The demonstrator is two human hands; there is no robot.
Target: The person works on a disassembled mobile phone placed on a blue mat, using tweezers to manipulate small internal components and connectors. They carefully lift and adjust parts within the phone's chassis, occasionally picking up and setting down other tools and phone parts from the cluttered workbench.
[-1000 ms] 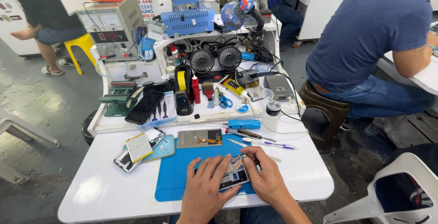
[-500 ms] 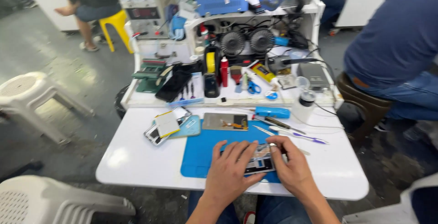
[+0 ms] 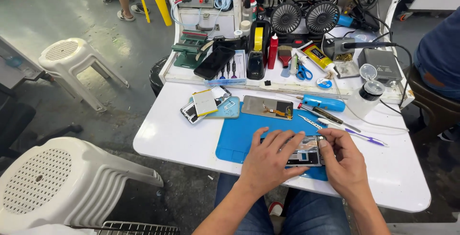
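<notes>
White desk [image 3: 177, 139], edge to edge, with a raised shelf of tools behind. Blue work mat [image 3: 239, 139] near the front edge, under both hands. Separated display panel [image 3: 267, 107] at the mat's far edge; blue-handled screwdriver [image 3: 323, 103] just beside it. Opened phone frame [image 3: 306, 151] flat on the mat between the hands. Left hand [image 3: 268, 160] spread, fingers pressing the frame down. Right hand [image 3: 342, 160] pinching the frame's right end at thumb and forefinger. Best done with even downward pressure, frame kept flat, small parts undisturbed.
</notes>
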